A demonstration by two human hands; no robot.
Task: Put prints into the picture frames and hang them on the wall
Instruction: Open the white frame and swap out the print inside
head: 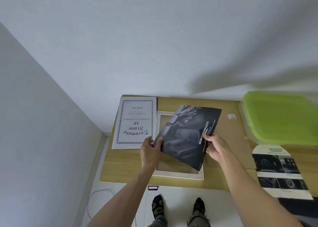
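Head view: dark print (185,137) held tilted above white picture frame (179,174) on wooden table (123,166). Left hand (150,152) pinching left edge, right hand (215,147) gripping right edge. "Document Frame A4" sheet (135,122) just left; cardboard backing (232,140), green-lidded box (278,116), brochure (280,171) right.

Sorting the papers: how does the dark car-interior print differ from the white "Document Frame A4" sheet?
The dark car-interior print is photographic and held tilted above the table; the white "Document Frame A4" sheet is bordered text lying flat. Both hands grip the print; the sheet lies untouched. Both are rectangular paper.
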